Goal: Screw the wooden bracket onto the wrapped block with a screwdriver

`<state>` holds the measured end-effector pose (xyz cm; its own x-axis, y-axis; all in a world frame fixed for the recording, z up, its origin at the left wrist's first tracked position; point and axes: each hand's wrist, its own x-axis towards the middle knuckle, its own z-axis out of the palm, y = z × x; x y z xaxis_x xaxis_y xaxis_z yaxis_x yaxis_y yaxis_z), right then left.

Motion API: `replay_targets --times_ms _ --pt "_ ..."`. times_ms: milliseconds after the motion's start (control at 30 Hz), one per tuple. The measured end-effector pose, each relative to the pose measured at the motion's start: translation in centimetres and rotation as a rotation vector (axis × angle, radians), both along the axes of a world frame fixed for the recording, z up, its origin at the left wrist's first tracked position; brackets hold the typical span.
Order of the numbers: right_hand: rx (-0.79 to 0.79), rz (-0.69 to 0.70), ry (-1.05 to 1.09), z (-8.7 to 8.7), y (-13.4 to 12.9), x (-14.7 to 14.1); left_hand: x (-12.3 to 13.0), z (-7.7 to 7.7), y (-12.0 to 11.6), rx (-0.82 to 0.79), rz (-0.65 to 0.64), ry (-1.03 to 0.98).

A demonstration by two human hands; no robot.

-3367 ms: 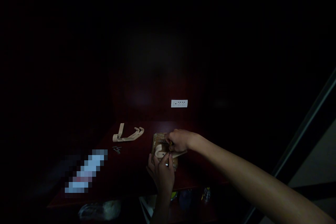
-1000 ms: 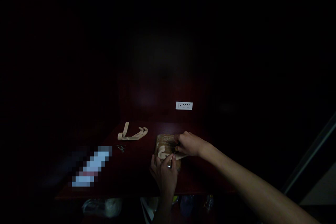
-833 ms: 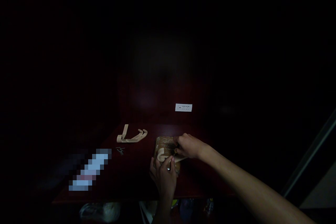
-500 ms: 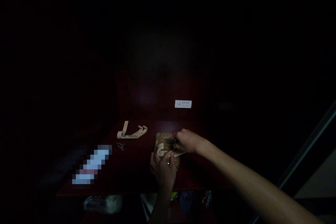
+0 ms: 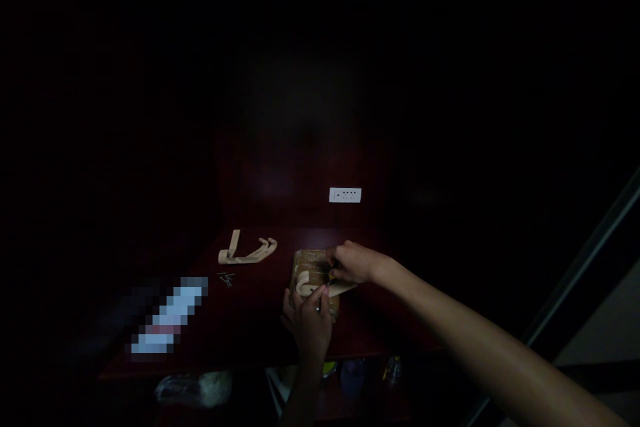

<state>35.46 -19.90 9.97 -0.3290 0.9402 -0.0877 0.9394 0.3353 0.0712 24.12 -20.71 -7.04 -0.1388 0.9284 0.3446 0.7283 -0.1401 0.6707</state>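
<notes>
A pale wooden hook (image 5: 303,280) with a curled end lies across a brown, tape-wrapped block (image 5: 314,258). My left hand (image 5: 311,323) steadies the hook against the block, thumb and index finger pinched together at its middle; any small piece between those fingertips is hidden. From above right, my right hand (image 5: 354,261) is closed round a small dark tool with a touch of yellow, which looks like a screwdriver (image 5: 331,272). Its tip points down at the left fingertips. Further left are more pale wooden hooks (image 5: 250,257) and several loose screws (image 5: 226,278).
The dark red table (image 5: 240,327) has a pixelated pale strip (image 5: 167,317) at its left. A white socket panel (image 5: 345,195) is on the back wall. Below the table edge are a clear plastic bag (image 5: 195,389) and other items. Surroundings are very dark.
The view has shifted slightly, moving everything a little left. Both hands stay at the hook on the block; the right hand has turned slightly, and more of the hook's straight part shows.
</notes>
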Motion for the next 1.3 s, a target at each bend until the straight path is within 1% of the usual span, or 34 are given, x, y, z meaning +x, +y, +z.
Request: replay_targets --times_ms 167,333,567,767,833,933,1000,1100,1200,1300 --pt "-0.004 -0.043 0.002 -0.1 0.0 -0.2 -0.1 -0.3 0.0 0.029 -0.004 0.022" --pt "-0.077 -0.047 -0.038 0.3 0.3 -0.8 -0.1 -0.7 0.1 0.057 0.002 0.033" --pt "-0.02 -0.08 -0.143 1.3 0.6 -2.3 -0.1 -0.5 -0.1 0.056 0.001 0.045" --pt "0.007 -0.119 -0.12 1.0 0.2 -1.2 0.2 -0.6 -0.1 0.046 0.008 0.04" --pt "0.025 -0.115 -0.13 0.8 -0.2 -1.2 0.2 -0.5 -0.2 0.041 0.009 0.038" --pt "0.043 -0.053 -0.14 1.0 -0.9 -1.9 0.3 -0.4 -0.4 0.048 0.014 0.041" --pt "0.014 -0.028 -0.133 1.2 -1.3 -2.6 0.3 -0.4 -0.3 0.054 0.017 0.045" --pt "-0.014 -0.033 -0.14 1.5 -1.2 -3.1 0.2 -0.6 -0.2 0.044 0.015 0.051" --pt "-0.03 -0.047 -0.123 1.4 -0.7 -2.8 0.0 -0.8 0.1 0.055 0.014 0.068" --pt "-0.05 -0.063 -0.087 1.0 -0.3 -1.8 -0.1 -0.8 0.1 0.063 0.02 0.072"
